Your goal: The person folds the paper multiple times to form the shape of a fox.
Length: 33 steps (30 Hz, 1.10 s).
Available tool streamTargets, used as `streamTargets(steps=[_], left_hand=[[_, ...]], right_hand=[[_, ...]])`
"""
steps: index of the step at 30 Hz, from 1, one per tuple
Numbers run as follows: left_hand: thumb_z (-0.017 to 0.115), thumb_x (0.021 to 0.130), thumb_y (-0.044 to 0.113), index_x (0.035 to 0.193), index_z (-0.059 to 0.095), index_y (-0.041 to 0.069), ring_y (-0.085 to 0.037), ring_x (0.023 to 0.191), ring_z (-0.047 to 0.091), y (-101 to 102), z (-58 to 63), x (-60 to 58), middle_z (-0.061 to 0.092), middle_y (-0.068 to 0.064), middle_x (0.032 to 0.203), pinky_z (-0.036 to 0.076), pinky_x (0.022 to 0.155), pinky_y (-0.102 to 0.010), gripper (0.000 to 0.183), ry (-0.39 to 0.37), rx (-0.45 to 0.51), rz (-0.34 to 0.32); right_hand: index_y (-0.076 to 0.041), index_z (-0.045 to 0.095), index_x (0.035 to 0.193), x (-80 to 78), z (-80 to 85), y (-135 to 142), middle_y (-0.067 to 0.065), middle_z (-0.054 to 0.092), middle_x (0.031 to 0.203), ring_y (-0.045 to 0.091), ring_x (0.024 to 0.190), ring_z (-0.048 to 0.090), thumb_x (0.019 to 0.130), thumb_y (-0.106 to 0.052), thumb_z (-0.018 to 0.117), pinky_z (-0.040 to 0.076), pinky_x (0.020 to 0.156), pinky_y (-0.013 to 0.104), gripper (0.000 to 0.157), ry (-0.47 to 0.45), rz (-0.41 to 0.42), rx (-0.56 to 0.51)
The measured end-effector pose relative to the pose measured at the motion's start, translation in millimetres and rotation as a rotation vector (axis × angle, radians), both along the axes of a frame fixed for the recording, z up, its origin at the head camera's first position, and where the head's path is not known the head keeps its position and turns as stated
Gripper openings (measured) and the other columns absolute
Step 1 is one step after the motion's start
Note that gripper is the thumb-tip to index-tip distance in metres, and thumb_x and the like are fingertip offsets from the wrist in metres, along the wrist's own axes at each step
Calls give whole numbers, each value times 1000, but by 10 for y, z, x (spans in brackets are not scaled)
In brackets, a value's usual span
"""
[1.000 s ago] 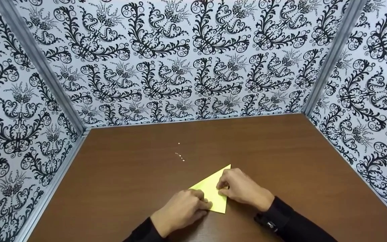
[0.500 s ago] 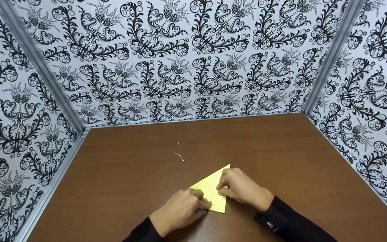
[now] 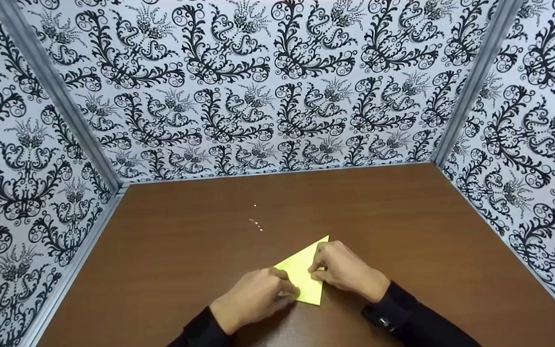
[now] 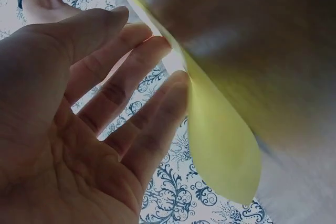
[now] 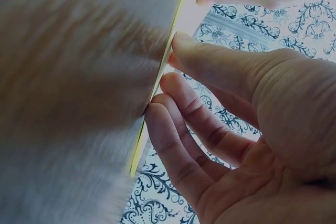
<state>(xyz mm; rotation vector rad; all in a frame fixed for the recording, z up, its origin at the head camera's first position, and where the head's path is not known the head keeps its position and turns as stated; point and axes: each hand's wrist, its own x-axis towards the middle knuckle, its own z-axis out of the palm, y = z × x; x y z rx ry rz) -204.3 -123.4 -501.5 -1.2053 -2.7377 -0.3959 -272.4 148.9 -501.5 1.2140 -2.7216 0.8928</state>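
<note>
A yellow sheet of paper (image 3: 309,277) lies on the brown tabletop in the head view, with a pointed far corner and straight edges. My left hand (image 3: 257,296) covers its left part. In the left wrist view, long fingers touch the yellow paper (image 4: 223,140), which looks bowed there, while the thumb (image 4: 100,30) stays off it. On the right part of the sheet rests my right hand (image 3: 347,270). Thumb and fingertips (image 5: 157,116) of that hand press the same face of the paper in the right wrist view, set apart from each other.
Small whitish specks (image 3: 257,223) mark the brown tabletop (image 3: 191,231) beyond the paper. White panels with a black floral pattern (image 3: 268,96) wall the table at the back and both sides, joined by grey metal posts (image 3: 475,86).
My left hand has shifted slightly, its fingers and thumb changing position at the paper's left part. The right hand stays at its place on the sheet.
</note>
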Motion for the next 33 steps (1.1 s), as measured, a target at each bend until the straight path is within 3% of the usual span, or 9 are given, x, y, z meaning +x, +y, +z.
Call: streamTargets(steps=[6, 12, 17, 26, 33], left_hand=[[85, 109, 21, 122, 92, 21, -6, 105, 80, -50, 46, -80, 86, 7, 115, 65, 88, -21, 14, -10, 31, 26], [85, 109, 19, 124, 91, 16, -12, 105, 81, -93, 130, -230, 87, 3, 116, 68, 90, -25, 16, 9, 26, 27], [84, 110, 17, 127, 90, 13, -17, 111, 84, -93, 204, -343, 87, -2, 122, 69, 95, -30, 19, -22, 4, 18], [84, 109, 16, 120, 90, 13, -15, 103, 84, -71, 222, -507, 88, -1, 115, 69, 92, -32, 13, -7, -89, -59], [82, 110, 12, 116, 89, 13, -17, 124, 85, -90, 172, -536, 89, -2, 130, 69, 106, -33, 9, 6, -142, -115]], right_hand=[[-7, 94, 99, -9, -11, 4, 4, 77, 94, 17, 85, 74, 95, -2, 95, 57, 73, 20, 7, -4, 1, -5], [-8, 93, 96, -4, -29, 6, 3, 75, 92, 19, 82, 73, 94, -2, 96, 54, 72, 19, 7, 25, -3, 3], [-8, 93, 95, -4, -40, 1, 3, 75, 92, 18, 81, 73, 93, -2, 96, 53, 71, 19, 7, 32, 1, 8], [-9, 93, 93, -13, -28, -15, 2, 76, 92, 18, 81, 73, 91, -2, 97, 54, 71, 19, 8, 36, 0, 9], [-9, 94, 96, -12, -20, -10, 2, 75, 92, 15, 82, 71, 93, -2, 96, 54, 71, 20, 8, 16, -6, 13]])
